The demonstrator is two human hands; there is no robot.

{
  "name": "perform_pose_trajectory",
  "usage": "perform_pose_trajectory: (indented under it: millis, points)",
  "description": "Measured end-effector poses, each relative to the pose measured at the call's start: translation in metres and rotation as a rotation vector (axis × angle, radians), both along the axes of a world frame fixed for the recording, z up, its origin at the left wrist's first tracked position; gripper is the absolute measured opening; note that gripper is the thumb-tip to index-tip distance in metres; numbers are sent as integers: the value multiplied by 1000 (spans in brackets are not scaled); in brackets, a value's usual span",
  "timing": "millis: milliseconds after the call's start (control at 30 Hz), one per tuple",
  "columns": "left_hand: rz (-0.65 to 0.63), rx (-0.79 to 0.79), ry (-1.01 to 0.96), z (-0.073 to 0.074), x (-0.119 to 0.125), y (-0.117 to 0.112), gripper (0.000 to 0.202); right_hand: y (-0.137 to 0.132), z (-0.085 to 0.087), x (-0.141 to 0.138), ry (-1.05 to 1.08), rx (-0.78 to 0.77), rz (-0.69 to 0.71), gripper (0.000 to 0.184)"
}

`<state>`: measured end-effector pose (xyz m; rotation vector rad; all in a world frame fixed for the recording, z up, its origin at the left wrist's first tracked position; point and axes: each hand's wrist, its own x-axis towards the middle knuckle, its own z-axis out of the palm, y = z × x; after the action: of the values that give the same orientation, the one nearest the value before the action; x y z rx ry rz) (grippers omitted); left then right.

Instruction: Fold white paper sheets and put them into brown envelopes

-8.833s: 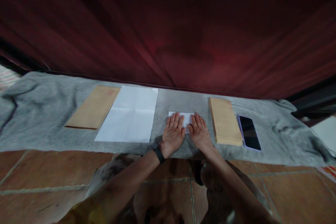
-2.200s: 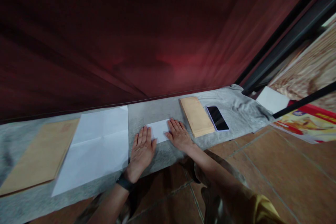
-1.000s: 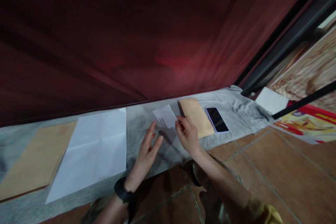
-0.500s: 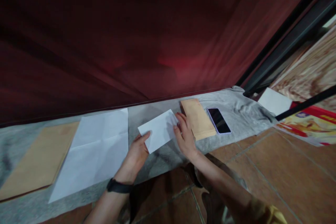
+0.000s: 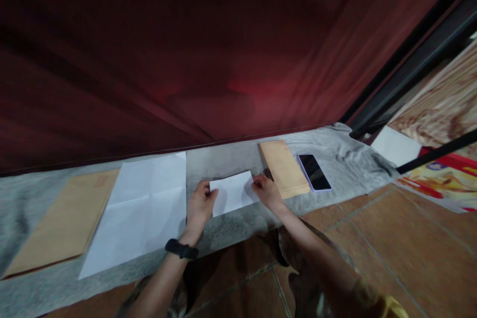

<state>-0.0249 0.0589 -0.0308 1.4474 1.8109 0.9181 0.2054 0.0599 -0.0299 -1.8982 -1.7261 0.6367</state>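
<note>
Left hand (image 5: 201,202) and right hand (image 5: 265,191) pinch opposite ends of small folded white paper (image 5: 233,193); we reckon uneven pulling could skew its creases.

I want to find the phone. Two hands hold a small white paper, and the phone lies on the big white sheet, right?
Not quite. The left hand and right hand do hold the small white paper, but the phone lies on the grey cloth beside the brown envelopes, not on the big white sheet. The head view shows it.
</note>
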Motion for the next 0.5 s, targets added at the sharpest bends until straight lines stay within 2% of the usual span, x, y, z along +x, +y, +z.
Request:
perform_pose_trajectory:
  millis: [100,200,300,400,500]
  points:
    - [-8,-38,207,4,5,-1,33,-5,4,0,-177,3,10,18]
    - [-27,-77,300,11,12,-3,40,-10,8,-4,-301,149,48,25]
    - [-43,-88,347,16,17,-4,43,-14,8,-14,-315,291,236,32]
    - [-49,-98,417,17,20,-6,42,-19,0,-26,-285,311,442,39]
    - [-64,-85,504,18,21,-11,40,-24,-12,-34,-333,293,501,47]
